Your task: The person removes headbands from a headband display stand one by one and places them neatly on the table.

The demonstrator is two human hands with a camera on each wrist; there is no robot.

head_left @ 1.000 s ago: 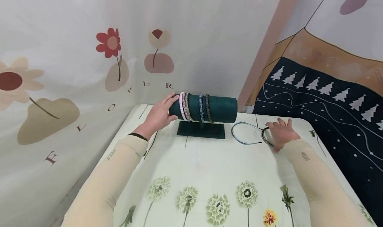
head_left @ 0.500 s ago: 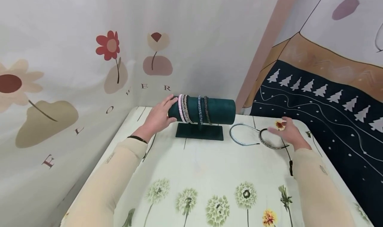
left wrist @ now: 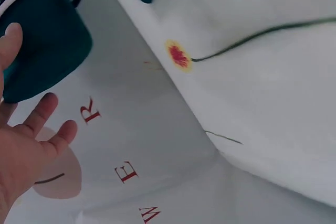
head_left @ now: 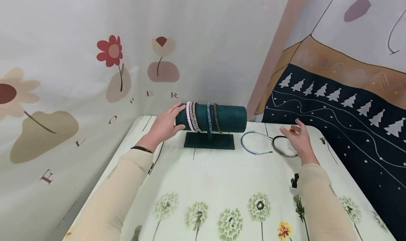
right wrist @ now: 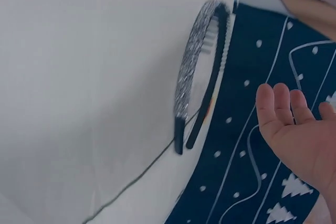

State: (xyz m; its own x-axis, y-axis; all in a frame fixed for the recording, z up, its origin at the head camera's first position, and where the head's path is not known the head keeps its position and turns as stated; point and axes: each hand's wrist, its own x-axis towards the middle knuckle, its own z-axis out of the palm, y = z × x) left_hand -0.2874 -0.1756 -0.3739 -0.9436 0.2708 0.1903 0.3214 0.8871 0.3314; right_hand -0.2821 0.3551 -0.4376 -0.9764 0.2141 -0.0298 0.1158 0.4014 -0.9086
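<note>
My left hand (head_left: 163, 126) rests at the left end of a dark green velvet roll stand (head_left: 233, 119), fingers on its top and thumb at its front. In the left wrist view, fingers of the left hand (left wrist: 26, 156) spread beside the roll's end (left wrist: 58, 40). Several headbands circle the roll, a pink one (head_left: 189, 115) leftmost and a blue one (head_left: 209, 115) near the middle. On the table lies a glittery black headband (head_left: 279, 151). My right hand (head_left: 300, 140) hovers by its right side, holding nothing, fingers loosely extended in the right wrist view.
A light blue toothed headband (head_left: 245, 145) lies between the stand's base (head_left: 209, 142) and the black headband. The flower-print tabletop (head_left: 209, 177) meets a pale curtain (head_left: 209, 57) behind and a dark tree-print cloth (head_left: 333, 128) on the right.
My right hand has come off the black headband, uncovering more of it, and now hovers at its right side. My left hand keeps its place on the roll; the view has shifted slightly.
</note>
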